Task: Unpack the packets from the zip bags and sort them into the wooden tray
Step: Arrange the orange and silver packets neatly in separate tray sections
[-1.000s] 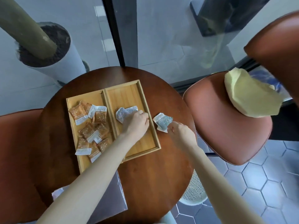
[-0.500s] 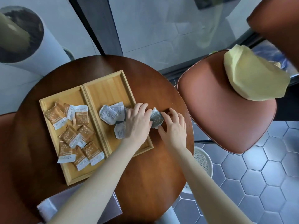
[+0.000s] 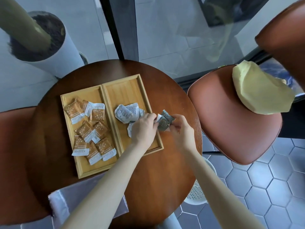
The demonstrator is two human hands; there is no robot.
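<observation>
A two-compartment wooden tray point(image 3: 125, 86) lies on the round brown table point(image 3: 158, 164). Its left compartment holds several orange packets point(image 3: 85, 129). Its right compartment holds a few grey-white packets point(image 3: 126, 113). My left hand point(image 3: 143, 129) hovers over the right compartment and pinches a bunch of grey-green packets point(image 3: 164, 121) at the tray's right rim. My right hand point(image 3: 180, 129) grips the same bunch from the right side, just outside the tray. An empty clear zip bag point(image 3: 66, 202) lies at the table's near edge under my left forearm.
A brown chair point(image 3: 231, 123) with a yellow cushion point(image 3: 257, 93) stands to the right. A white planter point(image 3: 49, 52) sits behind the table at the left. A white mesh bin point(image 3: 198, 194) is on the tiled floor under my right forearm.
My right hand brought the grey-green packets to the tray's right rim, where my left hand met them. More grey-white packets now lie in the right compartment. The camera view shifted.
</observation>
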